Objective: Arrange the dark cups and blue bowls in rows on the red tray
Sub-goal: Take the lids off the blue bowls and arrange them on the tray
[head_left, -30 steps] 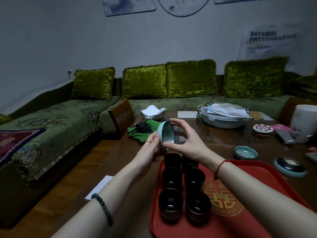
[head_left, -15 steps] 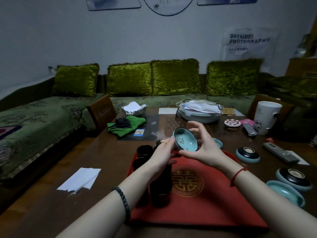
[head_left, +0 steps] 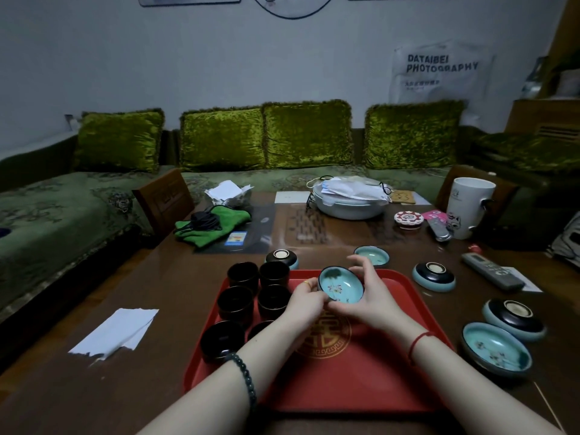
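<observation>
**Tray near and central, bowls to its right**

The tray [head_left: 361, 387] lies on the table [head_left: 163, 309], near and central. Six cups [head_left: 242, 274] stand on its left part, two abreast and three deep. Just right of the far cups, a bowl [head_left: 340, 288] sits above the tray between the left hand [head_left: 306, 304] and the right hand [head_left: 365, 298], which hold it. Two bowls [head_left: 372, 255] sit on the table just beyond the tray's far edge, one behind the cups and one further right. Three more lie right of the tray, running far to near. A paper [head_left: 117, 332] lies left of the tray. Along the far side are a cloth [head_left: 213, 229] at left, a basin [head_left: 348, 205] in the middle and a mug [head_left: 467, 208] at right.
</observation>
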Available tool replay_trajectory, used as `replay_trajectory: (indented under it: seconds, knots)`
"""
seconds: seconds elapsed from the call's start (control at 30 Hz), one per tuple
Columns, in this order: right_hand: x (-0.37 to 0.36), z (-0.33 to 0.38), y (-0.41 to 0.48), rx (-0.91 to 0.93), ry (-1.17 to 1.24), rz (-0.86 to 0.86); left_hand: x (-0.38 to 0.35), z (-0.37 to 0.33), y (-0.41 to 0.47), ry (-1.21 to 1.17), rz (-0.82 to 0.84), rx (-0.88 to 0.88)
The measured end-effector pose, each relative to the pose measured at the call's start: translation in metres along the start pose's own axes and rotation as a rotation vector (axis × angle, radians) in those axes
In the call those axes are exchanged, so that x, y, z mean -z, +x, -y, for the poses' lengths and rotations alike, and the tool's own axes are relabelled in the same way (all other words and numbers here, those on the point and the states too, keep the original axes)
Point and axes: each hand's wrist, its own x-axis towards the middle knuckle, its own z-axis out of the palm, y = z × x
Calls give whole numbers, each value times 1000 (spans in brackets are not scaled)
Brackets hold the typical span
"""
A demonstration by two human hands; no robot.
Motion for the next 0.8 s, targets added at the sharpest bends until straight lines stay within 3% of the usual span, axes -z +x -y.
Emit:
replay_trajectory:
  seconds: [0.47, 0.8]
  knots:
    - [-25, -19, 16, -84, 0, -20, -8, 7, 23, 110, -192, 78]
    - [-33, -23, 25, -87, 53, -44, -5, 10, 41, 74, -209, 112]
